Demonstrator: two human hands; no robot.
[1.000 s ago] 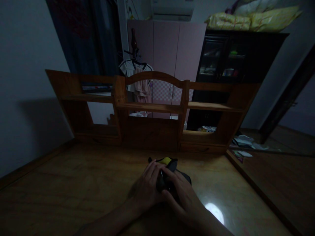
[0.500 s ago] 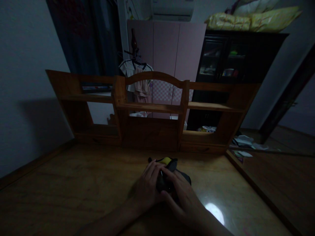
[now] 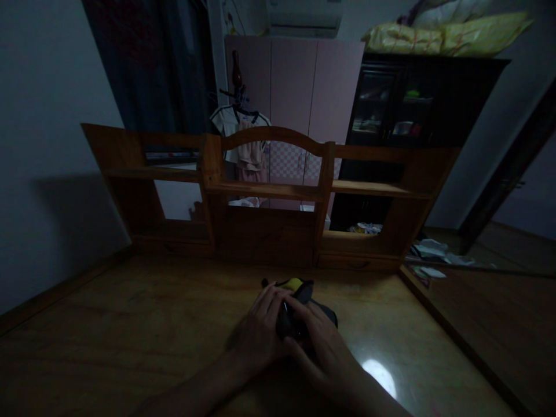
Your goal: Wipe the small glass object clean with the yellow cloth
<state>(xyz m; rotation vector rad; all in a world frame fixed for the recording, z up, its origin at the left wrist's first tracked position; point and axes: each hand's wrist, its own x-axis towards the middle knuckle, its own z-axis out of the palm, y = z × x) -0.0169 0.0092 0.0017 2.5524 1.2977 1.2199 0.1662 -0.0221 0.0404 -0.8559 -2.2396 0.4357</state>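
A black, glossy object [image 3: 287, 325] rests on the wooden desk top between my hands, too dark to name. Just behind it, and perhaps part of it, is a grey fabric piece with a yellow lining [image 3: 295, 285]; a grey flap shows at its right. My left hand [image 3: 259, 325] lies along the black object's left side, fingers together and curved over it. From the right, my right hand [image 3: 325, 341] reaches across it, its fingertips meeting the left hand's near the top. Together they cover much of the object.
A wooden desktop shelf [image 3: 264, 190] with several compartments stands along the back of the desk [image 3: 130, 324]. A wall [image 3: 47, 174] borders the left side. A raised wooden edge [image 3: 452, 324] runs down the right. Lamp glare shines near my right forearm. The room is dim.
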